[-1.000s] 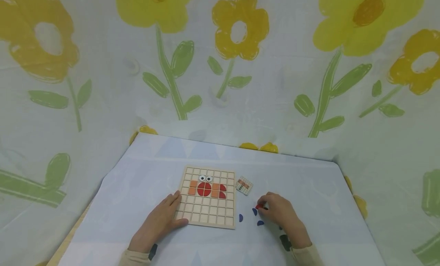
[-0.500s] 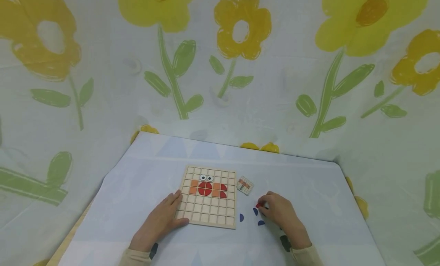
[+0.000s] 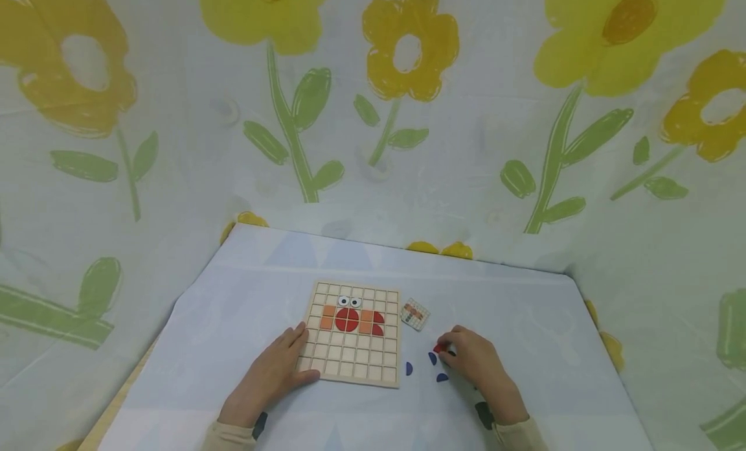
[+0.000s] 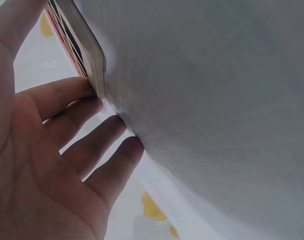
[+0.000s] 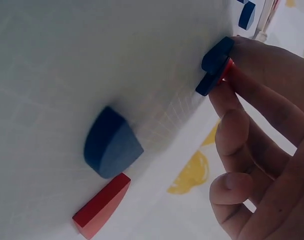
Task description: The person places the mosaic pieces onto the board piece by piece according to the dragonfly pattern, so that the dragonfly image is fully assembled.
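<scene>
A wooden grid board (image 3: 352, 357) lies flat, bearing red, orange and white eye pieces. My left hand (image 3: 271, 370) rests at its lower left corner, fingers along the left edge and thumb by the near edge. In the left wrist view, the fingertips touch the board's side (image 4: 94, 60). Right of the board, my right hand (image 3: 478, 363) pinches a small red piece (image 3: 438, 348) low over the table, its shape mostly hidden by the fingers. Blue pieces (image 5: 218, 54) lie right at those fingertips in the right wrist view.
A small pattern card (image 3: 415, 314) lies by the board's right edge. Several blue half-round pieces (image 3: 409, 369) are scattered beside it. Near the right wrist are a blue quarter-round piece (image 5: 111, 145) and another red piece (image 5: 101, 205). A flower-printed curtain (image 3: 443, 153) stands behind the table.
</scene>
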Available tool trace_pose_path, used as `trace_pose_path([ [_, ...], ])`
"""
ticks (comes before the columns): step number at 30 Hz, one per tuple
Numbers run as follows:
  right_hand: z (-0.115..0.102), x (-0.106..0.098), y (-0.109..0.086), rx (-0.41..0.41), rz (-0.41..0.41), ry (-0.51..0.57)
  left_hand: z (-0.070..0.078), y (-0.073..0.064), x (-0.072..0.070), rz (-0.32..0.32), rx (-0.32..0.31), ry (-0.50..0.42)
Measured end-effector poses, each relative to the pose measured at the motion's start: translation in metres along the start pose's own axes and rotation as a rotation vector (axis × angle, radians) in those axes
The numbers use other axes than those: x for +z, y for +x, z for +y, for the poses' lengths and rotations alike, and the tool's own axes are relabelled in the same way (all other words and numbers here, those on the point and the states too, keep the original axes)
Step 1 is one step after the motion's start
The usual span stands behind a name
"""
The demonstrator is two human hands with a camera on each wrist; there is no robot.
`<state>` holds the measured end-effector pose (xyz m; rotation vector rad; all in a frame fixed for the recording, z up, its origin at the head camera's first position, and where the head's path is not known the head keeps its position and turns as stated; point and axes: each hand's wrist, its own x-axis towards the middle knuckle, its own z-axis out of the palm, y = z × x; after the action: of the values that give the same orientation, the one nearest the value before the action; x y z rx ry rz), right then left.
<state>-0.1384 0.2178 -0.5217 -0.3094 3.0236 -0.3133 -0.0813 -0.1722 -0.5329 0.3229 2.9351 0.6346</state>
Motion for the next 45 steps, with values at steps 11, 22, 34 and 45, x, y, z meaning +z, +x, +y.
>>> trace_pose_path([
  [11, 0.000, 0.003, 0.001, -0.040, 0.107, -0.006, 0.000, 0.001, 0.001, -0.001, -0.011, 0.001],
  [22, -0.019, 0.000, 0.010, -0.231, 0.326, 0.049, 0.000, 0.001, 0.002, 0.004, 0.003, 0.022],
  [34, -0.064, 0.009, 0.029, -0.431, 0.395, 0.123, 0.000, 0.001, 0.002, 0.005, -0.008, 0.017],
  [45, -0.113, 0.014, 0.057, -0.539, 0.367, 0.114, 0.001, 0.001, 0.001, 0.001, -0.013, 0.011],
])
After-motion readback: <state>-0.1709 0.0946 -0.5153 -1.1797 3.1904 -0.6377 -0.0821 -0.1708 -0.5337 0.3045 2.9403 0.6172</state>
